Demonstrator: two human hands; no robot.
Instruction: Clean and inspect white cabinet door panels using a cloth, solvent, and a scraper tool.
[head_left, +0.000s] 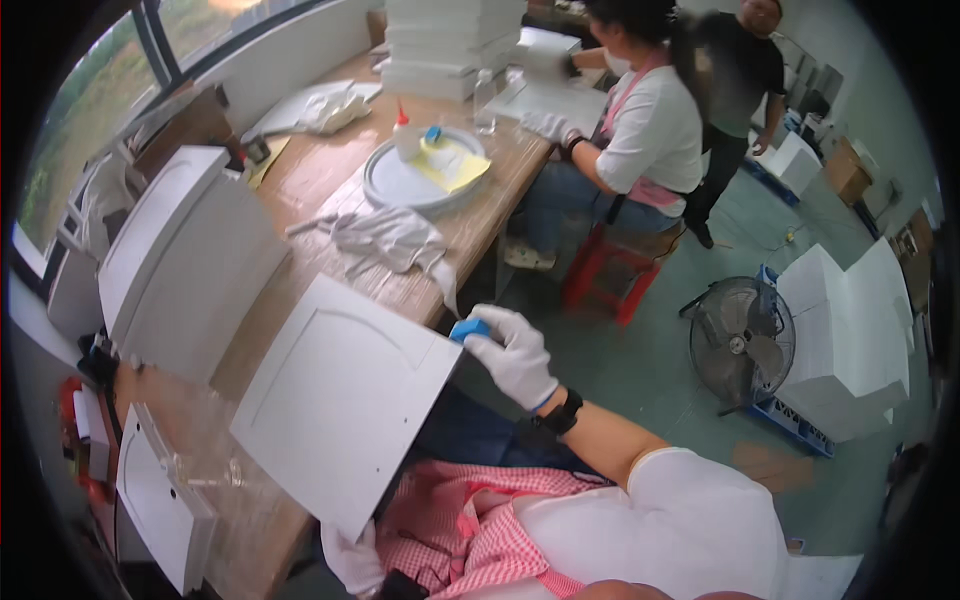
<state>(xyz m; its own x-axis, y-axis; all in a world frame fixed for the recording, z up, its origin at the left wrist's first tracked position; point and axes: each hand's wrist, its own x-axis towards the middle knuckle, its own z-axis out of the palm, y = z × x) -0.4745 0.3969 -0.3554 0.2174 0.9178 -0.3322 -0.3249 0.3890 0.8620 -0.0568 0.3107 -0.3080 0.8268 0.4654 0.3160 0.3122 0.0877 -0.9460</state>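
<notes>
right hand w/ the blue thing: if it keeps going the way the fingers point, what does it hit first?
The right hand points left, pressing a small blue block against the upper right edge of the white panel. Going straight on, it would meet that panel edge first; they appear already in contact.

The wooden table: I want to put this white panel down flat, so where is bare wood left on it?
Bare wooden table shows between the round white tray and the white domed cover. A narrow strip lies below the crumpled white gloves. The far end with stacked white boxes is crowded. The white flat panel covers the near edge.
</notes>
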